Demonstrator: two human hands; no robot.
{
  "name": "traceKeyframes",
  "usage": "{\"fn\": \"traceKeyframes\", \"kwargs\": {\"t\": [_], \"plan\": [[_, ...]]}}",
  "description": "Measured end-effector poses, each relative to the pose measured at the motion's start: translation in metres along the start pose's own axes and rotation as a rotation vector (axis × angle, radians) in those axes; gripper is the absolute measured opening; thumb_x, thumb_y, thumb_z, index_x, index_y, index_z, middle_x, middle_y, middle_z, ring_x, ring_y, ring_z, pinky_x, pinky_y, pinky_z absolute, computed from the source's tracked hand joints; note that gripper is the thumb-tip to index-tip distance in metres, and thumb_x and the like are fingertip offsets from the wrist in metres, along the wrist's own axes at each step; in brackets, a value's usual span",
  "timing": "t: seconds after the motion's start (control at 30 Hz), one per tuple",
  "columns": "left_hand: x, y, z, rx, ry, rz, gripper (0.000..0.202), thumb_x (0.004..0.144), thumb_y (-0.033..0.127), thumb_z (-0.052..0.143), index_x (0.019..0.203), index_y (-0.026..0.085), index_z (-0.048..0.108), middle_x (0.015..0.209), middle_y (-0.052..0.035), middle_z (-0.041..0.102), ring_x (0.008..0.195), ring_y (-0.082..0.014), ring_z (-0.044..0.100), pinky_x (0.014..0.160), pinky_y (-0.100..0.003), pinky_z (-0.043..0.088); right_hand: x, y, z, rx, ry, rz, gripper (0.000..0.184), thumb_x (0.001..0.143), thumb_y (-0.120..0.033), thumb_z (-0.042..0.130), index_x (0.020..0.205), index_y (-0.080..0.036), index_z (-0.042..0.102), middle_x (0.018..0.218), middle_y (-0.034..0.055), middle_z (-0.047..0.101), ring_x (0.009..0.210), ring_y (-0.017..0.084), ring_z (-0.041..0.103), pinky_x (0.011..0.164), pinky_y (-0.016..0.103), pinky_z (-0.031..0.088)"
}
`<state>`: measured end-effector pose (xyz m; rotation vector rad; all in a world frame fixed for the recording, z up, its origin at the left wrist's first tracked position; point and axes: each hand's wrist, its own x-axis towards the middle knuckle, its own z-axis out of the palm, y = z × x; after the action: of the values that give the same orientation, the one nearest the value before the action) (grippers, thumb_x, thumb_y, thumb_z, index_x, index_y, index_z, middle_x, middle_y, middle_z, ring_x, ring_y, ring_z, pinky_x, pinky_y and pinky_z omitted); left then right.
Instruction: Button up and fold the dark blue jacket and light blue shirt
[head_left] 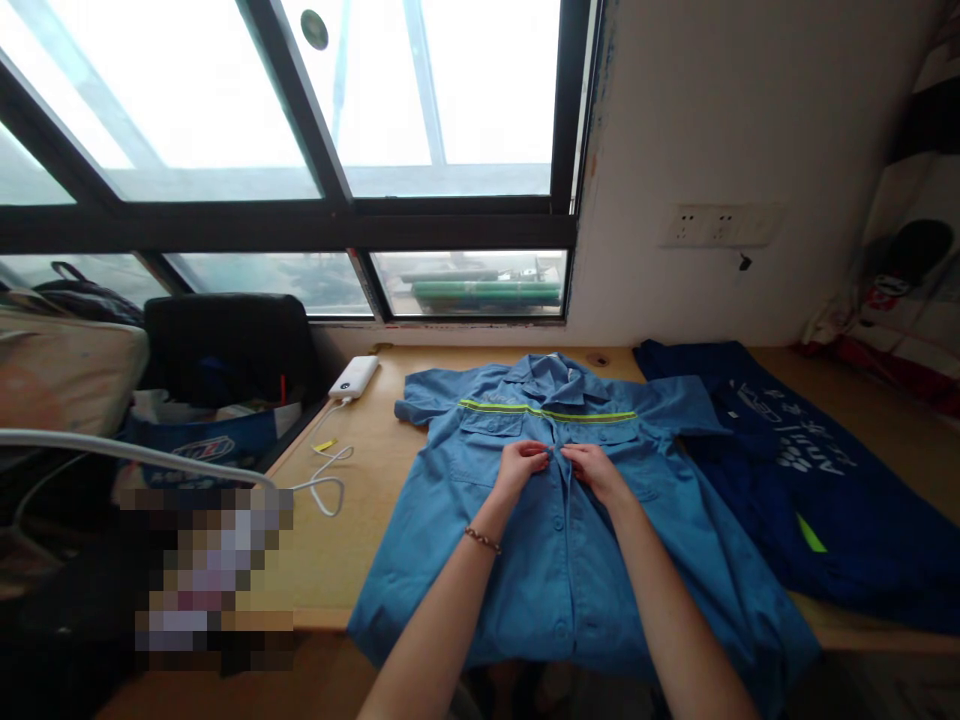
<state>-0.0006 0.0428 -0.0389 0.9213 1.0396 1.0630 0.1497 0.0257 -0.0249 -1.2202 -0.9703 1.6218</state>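
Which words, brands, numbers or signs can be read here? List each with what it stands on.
"An": start of a word on the dark blue garment; its remaining white lettering is too unclear.
Blue bag: white logo, too blurred to read.
White device: marking too small to read.
Round window sticker: nothing legible.
Light blue shirt: nothing legible.

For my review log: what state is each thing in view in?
Blue shirt: spread front up, buttoning unclear
Left hand: pinching shirt front
Right hand: pinching shirt front
Dark blue garment: lying print side up
Power bank: lying flat, white cable attached
Wall sockets: nothing plugged in
Window: shut or not, unclear
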Motion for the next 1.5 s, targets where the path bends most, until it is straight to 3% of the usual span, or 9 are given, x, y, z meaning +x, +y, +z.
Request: {"fn": "traceKeyframes", "kwargs": {"t": [0.17,0.53,0.83,1.03,1.17,1.5], "plan": [[0.002,-0.001,-0.001,-0.026,0.017,0.000,0.027,0.049,0.017,0.074,0.072,0.009,0.063,0.061,-0.0051,0.064,0.055,-0.0128,0.060,0.059,-0.024,0.048,0.003,0.003,0.000,0.011,0.013,0.015,0.026,0.069,-0.034,0.059,0.083,-0.014,0.067,0.071,0.0051,0.065,0.054,0.010,0.054,0.040,0.016,0.034],[0.001,-0.001,-0.003,-0.054,0.039,-0.054,0.026,0.047,0.017,0.076,0.066,0.008,0.062,0.060,-0.0067,0.063,0.057,-0.0145,0.061,0.060,-0.025,0.050,-0.002,-0.002,0.003,0.065,0.045,0.020,0.015,0.068,-0.024,0.061,0.077,-0.014,0.067,0.079,0.0059,0.066,0.054,0.009,0.058,0.043,0.015,0.042],[-0.001,-0.001,-0.004,-0.090,0.006,-0.047,0.025,0.050,0.017,0.074,0.070,0.008,0.063,0.063,-0.0073,0.064,0.059,-0.0136,0.061,0.060,-0.023,0.049,0.005,0.010,0.013,-0.110,0.238,-0.142,0.019,0.061,-0.026,0.066,0.075,-0.014,0.067,0.058,0.0024,0.062,0.050,0.012,0.056,0.045,0.020,0.043],[-0.001,-0.003,-0.001,-0.109,0.097,-0.071,0.028,0.050,0.022,0.075,0.071,0.009,0.062,0.064,-0.0055,0.062,0.057,-0.0129,0.059,0.059,-0.024,0.049,0.004,0.013,0.022,-0.573,0.403,-0.505,0.005,0.063,-0.025,0.062,0.063,-0.020,0.064,0.068,0.0025,0.061,0.060,0.015,0.053,0.063,0.027,0.043],[-0.002,-0.002,0.002,-0.064,0.106,-0.050,0.030,0.056,0.033,0.072,0.069,0.009,0.061,0.060,-0.0035,0.059,0.053,-0.0099,0.055,0.052,-0.020,0.046,0.003,0.015,0.026,-0.733,0.450,-0.521,0.003,0.065,-0.022,0.059,0.065,-0.020,0.061,0.069,0.0032,0.058,0.063,0.016,0.051,0.064,0.028,0.040],[0.005,-0.010,0.003,-0.022,0.229,-0.031,0.026,0.048,0.023,0.073,0.062,0.012,0.053,0.051,0.0031,0.050,0.046,-0.0064,0.048,0.046,-0.017,0.037,0.007,0.023,0.029,-0.684,0.437,-0.542,0.013,0.061,-0.021,0.061,0.070,-0.020,0.052,0.061,-0.0017,0.052,0.057,0.014,0.048,0.059,0.025,0.037]]}}
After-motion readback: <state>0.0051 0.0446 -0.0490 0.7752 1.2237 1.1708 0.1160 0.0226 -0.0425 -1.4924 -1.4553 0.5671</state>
